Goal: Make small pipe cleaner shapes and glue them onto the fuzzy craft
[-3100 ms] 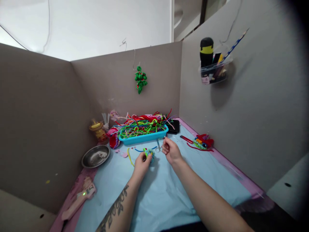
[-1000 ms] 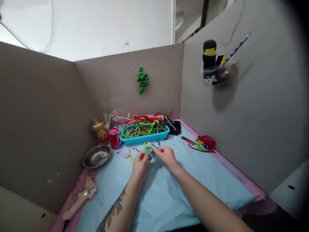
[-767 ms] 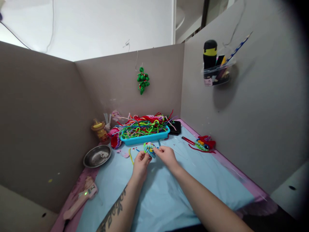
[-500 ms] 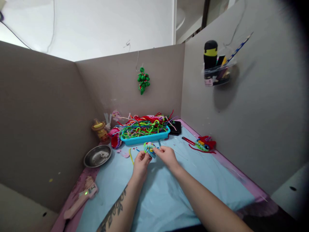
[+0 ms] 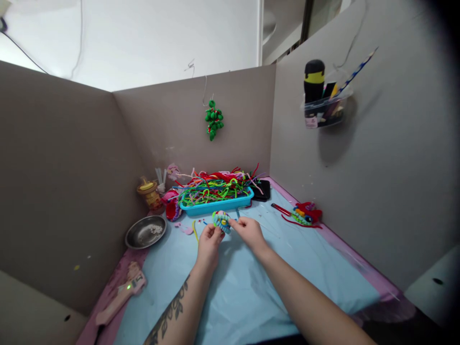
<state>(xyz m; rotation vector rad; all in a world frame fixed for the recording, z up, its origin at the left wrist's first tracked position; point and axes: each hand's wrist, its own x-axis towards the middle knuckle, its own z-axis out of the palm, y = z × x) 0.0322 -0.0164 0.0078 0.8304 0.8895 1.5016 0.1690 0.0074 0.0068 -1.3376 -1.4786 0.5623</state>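
Note:
A small light-blue craft piece (image 5: 222, 221) with yellow, green and red parts is held above the blue table cover. My left hand (image 5: 210, 242) pinches its lower left side between thumb and fingers. On its right edge, my right hand (image 5: 248, 233) is closed in a pinch with the thumb against the piece. Just beyond the hands stands a blue tray (image 5: 215, 206) heaped with colourful fuzzy stems (image 5: 219, 189). A yellow strip (image 5: 195, 231) lies left of the piece.
Metal bowl (image 5: 145, 232) with small white bits at left; pink glue gun (image 5: 120, 297) nearer me. Behind are a yellow cup (image 5: 148, 194) and a red-purple piece (image 5: 173, 206). At right lie a red pen-like tool (image 5: 281, 209) and another colourful craft piece (image 5: 305, 214).
The craft piece has turned slightly and shifted a little to the left. Both hands have stayed nearly in place.

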